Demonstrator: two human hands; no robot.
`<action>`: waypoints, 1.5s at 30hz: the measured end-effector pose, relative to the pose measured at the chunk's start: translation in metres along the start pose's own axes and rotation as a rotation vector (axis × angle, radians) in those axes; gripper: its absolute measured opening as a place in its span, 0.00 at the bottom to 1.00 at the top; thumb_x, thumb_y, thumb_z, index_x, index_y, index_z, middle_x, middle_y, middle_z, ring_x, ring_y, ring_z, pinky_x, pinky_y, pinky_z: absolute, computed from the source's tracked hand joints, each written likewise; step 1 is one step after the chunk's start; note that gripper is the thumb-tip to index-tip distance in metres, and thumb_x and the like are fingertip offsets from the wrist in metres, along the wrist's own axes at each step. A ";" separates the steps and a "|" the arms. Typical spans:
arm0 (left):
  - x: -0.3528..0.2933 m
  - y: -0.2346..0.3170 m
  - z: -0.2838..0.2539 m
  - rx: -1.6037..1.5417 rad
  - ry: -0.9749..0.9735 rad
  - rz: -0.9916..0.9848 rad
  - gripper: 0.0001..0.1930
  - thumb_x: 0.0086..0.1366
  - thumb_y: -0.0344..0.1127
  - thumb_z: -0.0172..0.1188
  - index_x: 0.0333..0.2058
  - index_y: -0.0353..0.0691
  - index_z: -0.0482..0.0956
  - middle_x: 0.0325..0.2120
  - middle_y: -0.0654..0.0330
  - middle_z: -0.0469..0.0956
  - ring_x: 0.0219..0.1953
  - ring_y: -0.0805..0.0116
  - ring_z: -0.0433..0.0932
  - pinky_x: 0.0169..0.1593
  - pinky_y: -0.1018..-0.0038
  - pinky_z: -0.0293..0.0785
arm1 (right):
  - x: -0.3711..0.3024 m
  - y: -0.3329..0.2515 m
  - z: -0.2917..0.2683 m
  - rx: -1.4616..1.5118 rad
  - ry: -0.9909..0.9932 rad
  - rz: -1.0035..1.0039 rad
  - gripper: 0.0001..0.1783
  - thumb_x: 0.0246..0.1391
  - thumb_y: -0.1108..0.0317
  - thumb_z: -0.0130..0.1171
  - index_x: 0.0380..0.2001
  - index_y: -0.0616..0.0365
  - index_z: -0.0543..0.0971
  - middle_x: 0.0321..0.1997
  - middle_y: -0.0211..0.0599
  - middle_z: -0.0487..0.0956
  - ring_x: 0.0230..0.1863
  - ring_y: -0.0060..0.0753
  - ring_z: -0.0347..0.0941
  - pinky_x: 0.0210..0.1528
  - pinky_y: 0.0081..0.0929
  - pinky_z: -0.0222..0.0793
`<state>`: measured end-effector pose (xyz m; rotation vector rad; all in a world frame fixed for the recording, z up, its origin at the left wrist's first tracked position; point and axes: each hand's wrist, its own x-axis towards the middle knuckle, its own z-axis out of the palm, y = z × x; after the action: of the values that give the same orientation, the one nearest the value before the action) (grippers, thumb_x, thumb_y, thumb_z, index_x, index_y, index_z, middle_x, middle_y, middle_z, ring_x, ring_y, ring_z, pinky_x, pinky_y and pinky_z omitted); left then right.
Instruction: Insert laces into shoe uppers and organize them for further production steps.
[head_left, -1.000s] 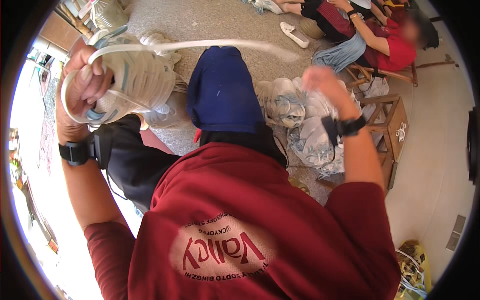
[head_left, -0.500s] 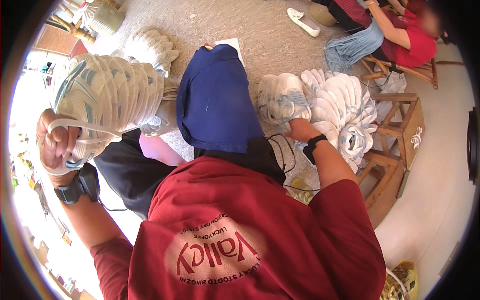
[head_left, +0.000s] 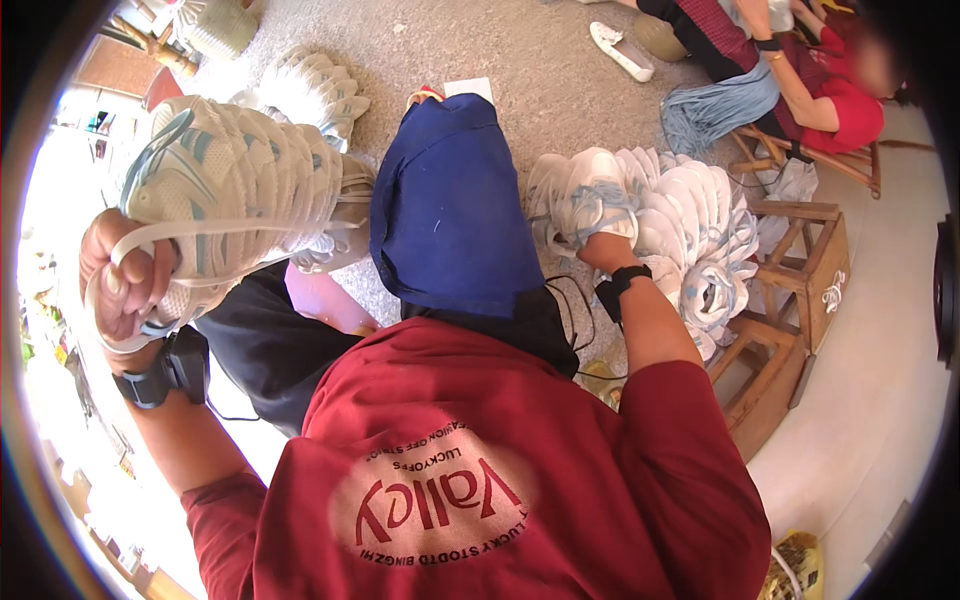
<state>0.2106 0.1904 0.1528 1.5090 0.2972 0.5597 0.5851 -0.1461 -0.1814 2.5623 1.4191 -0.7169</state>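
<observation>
A white strap (head_left: 225,228) is being gripped by the L hand (head_left: 125,275), w/ fingers curled round it; its free run is being stretched across a stack of shoes (head_left: 235,175), L of the blue cloth (head_left: 450,200). Whether the stack's wt is being borne by that hand or by the leg cannot be told.

On the other side, a white shoe (head_left: 598,180) w/ blue laces (head_left: 603,200) is being touched by the R hand (head_left: 607,253) at the front L of the shoe pile (head_left: 690,220). Its fingers are being hidden, so firm hold or mere contact can't be told.

Main risk, prob.: if the grip on the strap is being eased, the stack is being left unsteady & poss. spilled, b/c the shoes are only being nested loosely, as far as can be judged. Second risk: neighbours are being dragged out w/ the white shoe if its laces are being snagged, since the pile is being packed close. Also poss.: the R forearm is being hampered by a black cord (head_left: 592,320) looping nr the wrist, if it's being caught under shoes.
</observation>
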 end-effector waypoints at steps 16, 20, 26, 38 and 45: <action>0.010 0.015 0.045 0.695 -0.153 0.045 0.06 0.55 0.28 0.57 0.31 0.33 0.75 0.23 0.59 0.75 0.28 0.75 0.72 0.34 0.77 0.68 | -0.129 -0.177 -0.230 2.002 0.220 -0.503 0.37 0.39 0.72 0.55 0.57 0.67 0.60 0.56 0.45 0.68 0.55 0.45 0.66 0.59 0.38 0.61; 0.008 -0.006 0.042 0.765 -0.272 -0.089 0.09 0.56 0.27 0.55 0.36 0.33 0.77 0.30 0.53 0.79 0.33 0.68 0.75 0.40 0.75 0.70 | -0.129 -0.239 -0.240 1.601 0.073 -0.715 0.42 0.36 0.71 0.67 0.57 0.63 0.61 0.56 0.37 0.68 0.56 0.34 0.63 0.59 0.30 0.56; 0.002 -0.013 0.041 0.587 -0.387 0.069 0.17 0.56 0.30 0.57 0.46 0.37 0.73 0.47 0.53 0.73 0.50 0.62 0.70 0.55 0.72 0.62 | -0.124 -0.233 -0.268 1.203 -0.158 -0.857 0.44 0.37 0.61 0.71 0.57 0.62 0.62 0.58 0.38 0.65 0.59 0.33 0.59 0.61 0.31 0.52; -0.007 -0.021 0.044 0.586 -0.377 0.053 0.24 0.51 0.25 0.51 0.51 0.38 0.70 0.48 0.49 0.72 0.52 0.56 0.68 0.55 0.70 0.62 | -0.111 -0.235 -0.270 0.919 -0.157 -0.898 0.37 0.40 0.57 0.68 0.53 0.58 0.67 0.58 0.39 0.66 0.59 0.39 0.60 0.62 0.32 0.50; -0.002 -0.028 0.047 0.464 -0.449 0.029 0.23 0.54 0.25 0.58 0.51 0.38 0.69 0.51 0.51 0.70 0.55 0.59 0.65 0.58 0.69 0.59 | -0.102 -0.231 -0.278 0.862 -0.245 -0.833 0.41 0.36 0.58 0.71 0.54 0.57 0.66 0.56 0.38 0.68 0.59 0.37 0.60 0.62 0.31 0.51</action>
<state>0.2374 0.1501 0.1275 2.0405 0.0535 0.1629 0.4445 -0.0057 0.1370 2.0566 2.4764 -2.0465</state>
